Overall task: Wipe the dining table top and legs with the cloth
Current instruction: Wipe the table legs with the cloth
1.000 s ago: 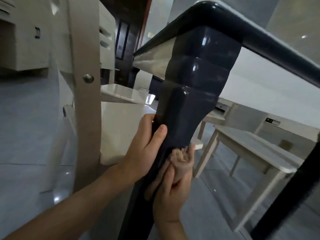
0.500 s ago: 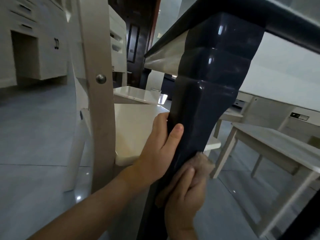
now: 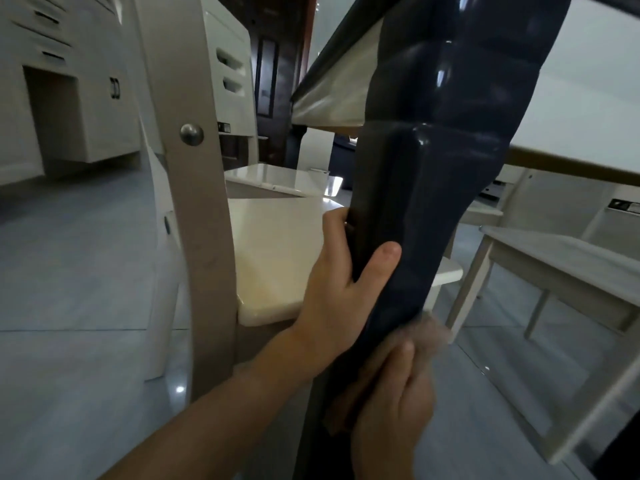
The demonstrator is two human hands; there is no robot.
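A glossy dark blue table leg runs from the top right down through the middle of the view, under the dark-edged table top. My left hand grips the leg from the left, thumb across its front face. Lower down, my right hand holds a small tan cloth against the leg's right side. The cloth is blurred and mostly hidden behind the leg and my fingers.
A cream chair stands close on the left, its seat just behind my left hand. A pale bench or low table stands to the right. White cabinets line the far left. Grey tiled floor lies all around.
The view has moved closer and lower on the leg. My right hand with the cloth has slid down the leg's right side; my left hand keeps its grip.
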